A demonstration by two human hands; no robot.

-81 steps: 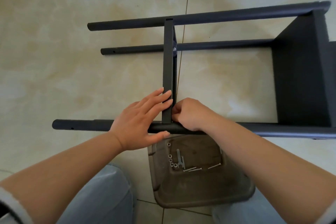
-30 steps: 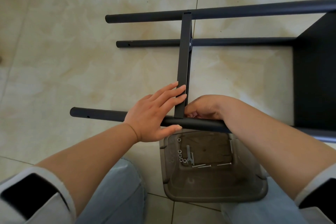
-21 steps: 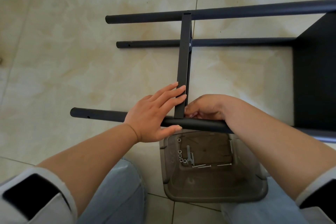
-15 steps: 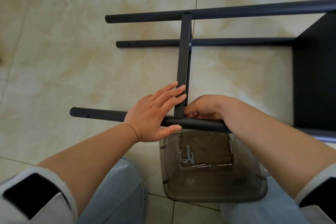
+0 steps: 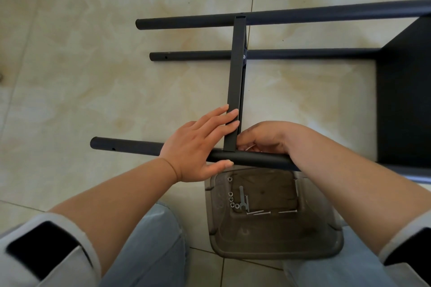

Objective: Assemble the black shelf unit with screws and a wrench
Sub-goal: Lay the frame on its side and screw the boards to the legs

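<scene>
1. The black shelf unit [image 5: 403, 105] lies on its side on the tiled floor [image 5: 93, 77], its near tube [image 5: 256, 158] running across in front of the person
2. The left hand [image 5: 198, 147] lies flat with straight fingers [image 5: 229, 114] pressed on the crossbar [image 5: 235, 81] and the thumb on the near tube. The right hand [image 5: 268, 137] is curled at the joint and appears to pinch a small fastener there; what it holds cannot be made out
3. Risk: if the left hand eases its pressure, the crossbar could shift and its hole could leave alignment with the tube, so the screw may bind or cross-thread
4. Risk: a fastener slipping from the right fingertips may drop to the floor instead of into the plastic bin [image 5: 279, 249] below
5. Risk: the wrench [image 5: 242, 200] lies in the bin beside the loose nuts [image 5: 231, 199] and screws [image 5: 258, 212]; finger tightening alone may leave the joint loose
6. Hidden: the joint hole and the right fingertips are covered by the hand; the unit's right end is cut off by the frame edge; a 4th tube is not visible
</scene>
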